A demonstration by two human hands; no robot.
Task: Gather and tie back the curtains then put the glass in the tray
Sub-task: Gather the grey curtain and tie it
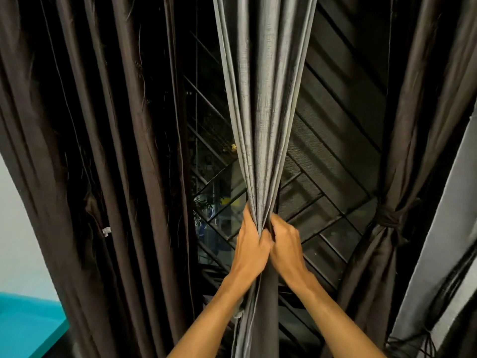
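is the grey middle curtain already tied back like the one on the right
No, both hands only bunch the grey curtain; just the right curtain has a knot.

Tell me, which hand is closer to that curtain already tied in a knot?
Right. The right hand grips the grey curtain on the side facing the knotted brown curtain; the left hand grips it on the far side.

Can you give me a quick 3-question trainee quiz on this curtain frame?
1. True or false: both hands grip the grey middle curtain.
2. Which curtain is already tied back? A) left dark curtain B) right dark curtain C) neither
3. Fill in: the glass and tray are ___ in this view.

Key:
1. True: left hand and right hand bunch it together.
2. B: it is knotted at mid-height.
3. Not visible.
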